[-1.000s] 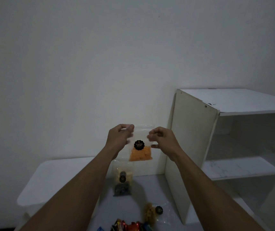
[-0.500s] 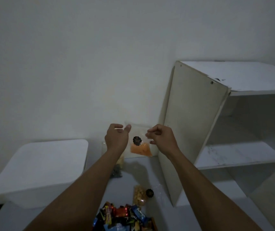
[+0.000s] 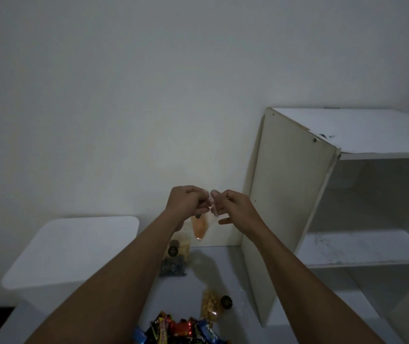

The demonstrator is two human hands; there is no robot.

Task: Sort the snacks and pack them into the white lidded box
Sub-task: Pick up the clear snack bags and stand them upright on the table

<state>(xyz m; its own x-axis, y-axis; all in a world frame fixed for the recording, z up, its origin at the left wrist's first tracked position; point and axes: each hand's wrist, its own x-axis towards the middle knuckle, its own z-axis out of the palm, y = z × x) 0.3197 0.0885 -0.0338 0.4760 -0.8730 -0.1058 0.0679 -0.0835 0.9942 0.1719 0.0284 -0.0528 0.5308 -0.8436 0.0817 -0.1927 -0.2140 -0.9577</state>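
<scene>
A clear bag of orange snacks [image 3: 199,228] hangs in the air above the table, folded narrow. My left hand [image 3: 187,203] and my right hand [image 3: 233,207] both pinch its top edge, close together. The white lidded box [image 3: 74,249] stands shut on the table at the left. Below my hands, a pale snack bag [image 3: 182,247] and a dark snack bag [image 3: 172,268] lie by the wall. A clear bag of yellowish snacks [image 3: 211,305] lies nearer me, and a pile of colourful wrapped candies [image 3: 181,330] sits at the bottom edge.
A white open shelf unit [image 3: 297,194] stands on the right, its side panel close to my right hand. The plain wall runs behind the table [image 3: 223,266].
My hands have come together at the bag's top, so the bag now hangs folded narrow instead of spread flat. The view has shifted slightly.
</scene>
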